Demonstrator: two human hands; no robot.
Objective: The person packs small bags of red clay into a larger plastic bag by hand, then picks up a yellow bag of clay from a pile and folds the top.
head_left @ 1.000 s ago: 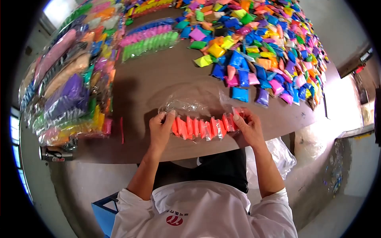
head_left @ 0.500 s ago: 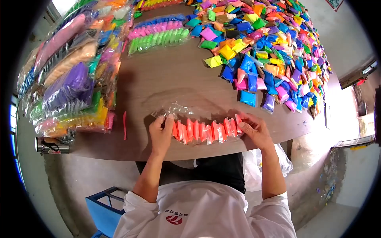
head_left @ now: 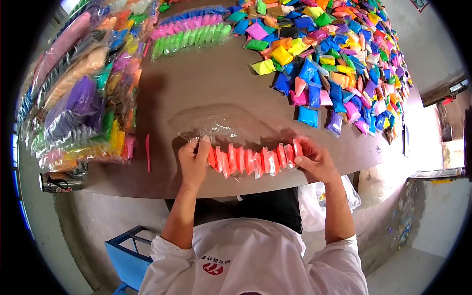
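A row of small coral-red packets (head_left: pixel 254 161) stands on edge, side by side, near the front of the table. Clear plastic film (head_left: pixel 221 130) spreads loosely behind the row's left end; it looks like a bag around the packets. My left hand (head_left: pixel 193 160) is closed at the left end, its thumb pointing away from me and pinching the plastic there. At the other end my right hand (head_left: pixel 318 161) grips the last packet between thumb and fingers. Some of the right fingers are hidden behind that packet.
Loose packets in many colours (head_left: pixel 339 64) are heaped at the back right. Bagged rows of packets (head_left: pixel 78 108) are stacked at the left, with green bagged packets (head_left: pixel 191 42) behind. A pink strip (head_left: pixel 147 153) and a steel flask (head_left: pixel 60 182) lie at left.
The view has shifted slightly. My left hand has moved a little outward at the row's left end, and the row looks slightly more spread. Both hands keep hold.
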